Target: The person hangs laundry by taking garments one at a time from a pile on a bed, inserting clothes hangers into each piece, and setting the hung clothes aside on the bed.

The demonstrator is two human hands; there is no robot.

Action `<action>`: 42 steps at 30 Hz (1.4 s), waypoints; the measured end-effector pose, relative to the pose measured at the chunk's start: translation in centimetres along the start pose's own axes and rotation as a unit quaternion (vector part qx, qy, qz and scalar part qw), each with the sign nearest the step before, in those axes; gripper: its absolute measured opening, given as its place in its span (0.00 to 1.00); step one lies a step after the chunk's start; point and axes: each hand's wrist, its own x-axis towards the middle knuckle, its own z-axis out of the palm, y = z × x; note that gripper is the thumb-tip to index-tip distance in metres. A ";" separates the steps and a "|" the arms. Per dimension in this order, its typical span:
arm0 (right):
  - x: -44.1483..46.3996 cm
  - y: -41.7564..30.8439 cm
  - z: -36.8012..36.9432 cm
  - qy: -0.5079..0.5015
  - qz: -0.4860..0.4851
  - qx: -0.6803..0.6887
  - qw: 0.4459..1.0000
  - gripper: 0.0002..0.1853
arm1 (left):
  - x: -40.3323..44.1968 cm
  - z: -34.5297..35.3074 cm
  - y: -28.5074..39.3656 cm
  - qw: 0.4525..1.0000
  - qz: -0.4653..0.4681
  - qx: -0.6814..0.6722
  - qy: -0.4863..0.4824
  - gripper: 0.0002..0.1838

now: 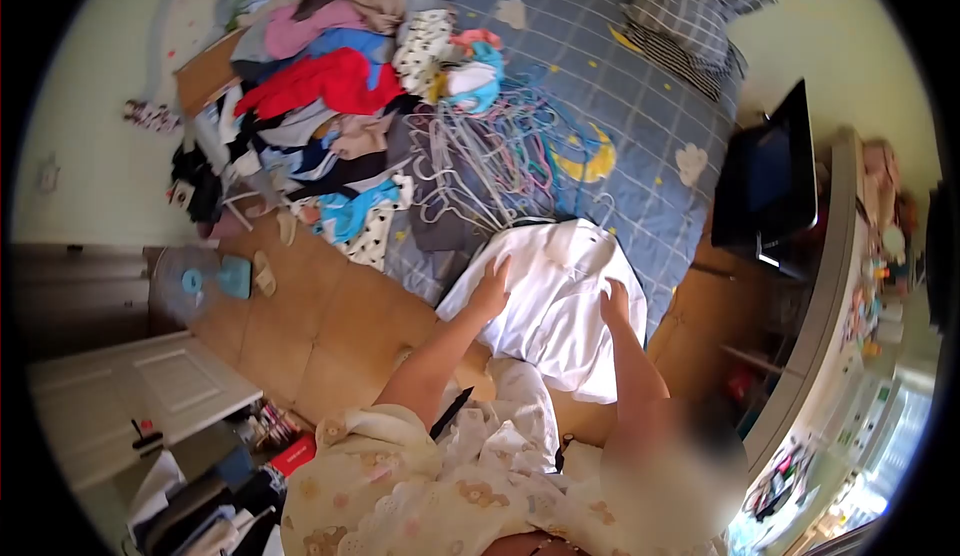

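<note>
A white shirt [550, 301] is spread over the near edge of the bed, its lower part hanging down in front of me. My left hand [490, 291] grips the cloth on its left side. On the right side, my right hand [615, 304] has hold of the same shirt, with the fingers partly hidden by folds. Just beyond the shirt lies a tangled heap of clothes hangers [490, 156], mostly white, with blue and pink ones among them.
A large pile of mixed clothes [320, 86] covers the bed's left side. Pillows [695, 11] lie at the far right of the blue checked bedsheet [590, 31]. A dark monitor [775, 176] and a long desk [825, 286] stand right. Slippers [264, 272] lie on the floor.
</note>
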 end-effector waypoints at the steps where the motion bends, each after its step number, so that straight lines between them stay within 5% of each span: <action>1: -1.0 -0.4 -0.1 0.003 0.000 0.003 1.000 0.17 | -1.5 -1.4 0.2 1.000 -0.012 0.003 -0.015 0.47; 12: 3.9 -9.5 -3.2 0.071 0.024 -0.057 0.996 0.11 | -6.2 -18.6 -14.9 0.982 -0.032 -0.029 0.186 0.43; 17: 9.4 -22.3 2.1 0.176 -0.035 -0.008 0.984 0.12 | -0.1 -29.5 -28.0 0.972 0.026 -0.021 0.232 0.43; 19: 11.4 -30.2 4.7 0.189 0.020 0.049 0.981 0.10 | 3.5 -37.2 -29.0 0.977 -0.061 -0.010 0.205 0.41; 21: 14.7 -36.0 8.7 0.210 -0.042 0.087 0.973 0.10 | 8.3 -42.5 -33.5 0.960 0.036 -0.008 0.276 0.38; 23: 19.1 -43.4 12.5 0.184 -0.007 0.147 0.972 0.10 | 12.7 -48.0 -35.8 0.954 0.043 0.041 0.295 0.33; 27: 28.4 -54.8 21.0 0.135 -0.113 0.143 0.974 0.10 | 19.8 -57.4 -38.0 0.949 0.058 0.059 0.303 0.26; 28: 29.8 -58.7 22.1 0.066 -0.059 0.216 0.972 0.11 | 21.6 -59.3 -38.4 0.948 0.068 0.059 0.304 0.24; 30: 34.1 -62.0 26.1 0.045 -0.136 0.157 0.977 0.15 | 24.9 -62.3 -39.1 0.949 0.093 0.080 0.290 0.22; 33: 38.4 -65.9 30.1 0.113 -0.231 0.060 0.964 0.36 | 29.5 -65.2 -40.2 0.951 0.130 0.129 0.249 0.21; 36: 40.8 -66.3 32.1 0.043 -0.125 0.011 0.991 0.48 | 33.7 -65.8 -40.7 0.949 0.147 0.148 0.238 0.24; 39: 41.7 -64.8 32.7 0.031 -0.125 0.045 0.991 0.27 | 36.3 -65.0 -40.7 0.932 0.122 0.228 0.253 0.29; 42: 40.0 -67.2 29.0 0.066 -0.129 0.113 0.983 0.15 | 36.6 -66.7 -39.5 0.946 0.112 0.221 0.209 0.15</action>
